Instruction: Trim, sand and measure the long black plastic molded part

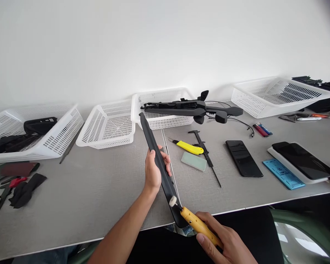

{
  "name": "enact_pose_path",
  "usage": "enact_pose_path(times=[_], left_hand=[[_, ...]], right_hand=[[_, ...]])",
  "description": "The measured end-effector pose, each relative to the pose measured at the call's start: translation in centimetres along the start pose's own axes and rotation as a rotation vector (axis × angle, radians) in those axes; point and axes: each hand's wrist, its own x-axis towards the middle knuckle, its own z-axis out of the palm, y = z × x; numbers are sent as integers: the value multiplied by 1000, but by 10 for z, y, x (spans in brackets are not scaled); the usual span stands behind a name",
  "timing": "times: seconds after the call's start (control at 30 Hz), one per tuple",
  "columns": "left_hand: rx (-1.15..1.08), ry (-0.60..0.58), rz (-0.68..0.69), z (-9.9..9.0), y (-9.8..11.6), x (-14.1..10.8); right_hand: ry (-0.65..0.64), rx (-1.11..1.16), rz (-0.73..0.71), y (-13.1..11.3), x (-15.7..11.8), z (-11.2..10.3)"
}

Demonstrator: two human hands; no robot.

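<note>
My left hand (154,170) is wrapped around a long black plastic strip (160,163), which slants from the white baskets down past the table's front edge. In my right hand (222,236) is a yellow rotary polishing tool (199,225) with a small white wheel-shaped tip (173,201). That tip lies over the strip's lower end; whether it touches the surface I cannot tell. To the right of the strip are a yellow utility knife (190,147), a dark caliper (202,145) and a pale green rectangular block (194,161).
Long black parts (181,108) rest across a white basket (162,121). More white baskets (107,141) (264,106) line the wall. Phones (243,158) (302,159) and a blue flat piece (283,174) lie right. Sandpaper (19,168) and black cloth (27,190) lie left.
</note>
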Motion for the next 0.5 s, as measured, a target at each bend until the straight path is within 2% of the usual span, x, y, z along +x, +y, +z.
enact_pose_path(times=[0.3,0.5], left_hand=[[2,-3,-3,5,6,-1],[-7,-24,-26,4,3,-2]], right_hand=[[-70,-48,81,15,-19,-5],[-15,-45,28,2,-5,-3]])
